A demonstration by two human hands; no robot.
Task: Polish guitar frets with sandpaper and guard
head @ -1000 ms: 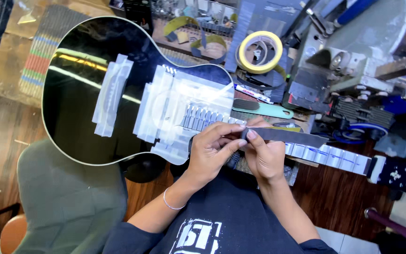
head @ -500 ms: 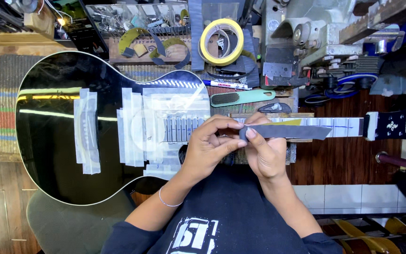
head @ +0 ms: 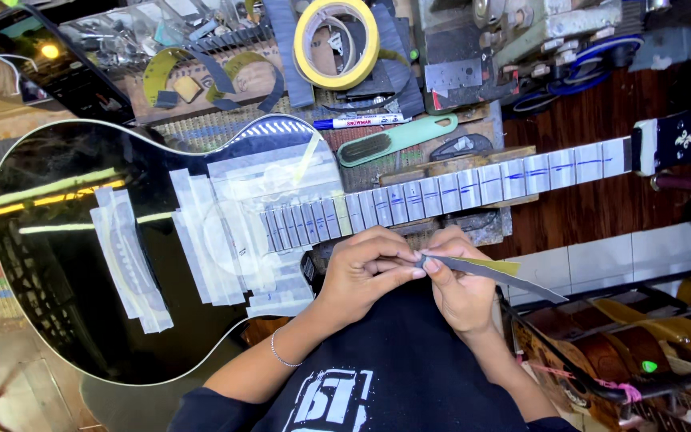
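Hands meet just below the taped guitar neck (head: 473, 186): my left hand (head: 365, 272) pinches the end of a thin grey strip (head: 493, 276) my right hand (head: 461, 288) grips, needing careful fingertip peeling.

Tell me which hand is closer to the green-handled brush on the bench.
Left. The left hand sits almost straight below the green-handled brush, across the taped guitar neck. The right hand is further to the side, pinching the grey strip with it.
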